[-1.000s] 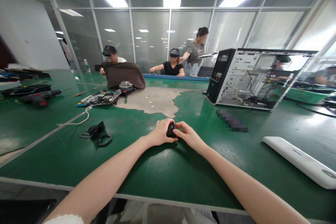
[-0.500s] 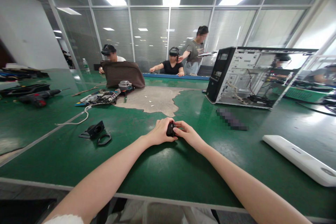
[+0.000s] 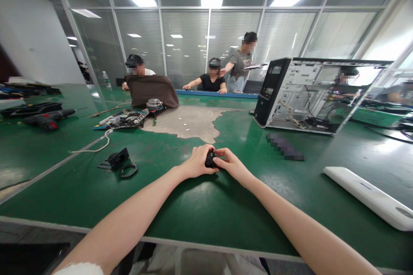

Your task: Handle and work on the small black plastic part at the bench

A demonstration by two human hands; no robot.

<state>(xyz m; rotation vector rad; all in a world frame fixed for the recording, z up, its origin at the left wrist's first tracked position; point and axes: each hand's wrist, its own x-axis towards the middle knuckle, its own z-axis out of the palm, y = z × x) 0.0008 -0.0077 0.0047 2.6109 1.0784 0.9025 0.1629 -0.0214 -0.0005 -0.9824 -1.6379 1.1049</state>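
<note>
A small black part (image 3: 209, 159) is gripped between my two hands just above the green table, near its middle. My left hand (image 3: 196, 162) wraps round it from the left, thumb below and fingers over the far side. From the right, the fingers and thumb of my right hand (image 3: 229, 161) pinch its edge. Much of the part is hidden by the fingers, so its exact kind does not show. To the left lie a black bracket with a round opening (image 3: 116, 160) and a black ring (image 3: 128, 171), both apart from my hands.
An opened computer case (image 3: 290, 94) stands at the right back. Nearer lie a blurred dark object (image 3: 285, 147) and a long white device (image 3: 368, 195). Circuit boards (image 3: 124, 119), a cable (image 3: 105, 142) and a power drill (image 3: 50, 119) are on the left. Several people sit or stand beyond.
Both hands keep their hold on the black part with hardly any movement. The whole view has shifted very slightly.
</note>
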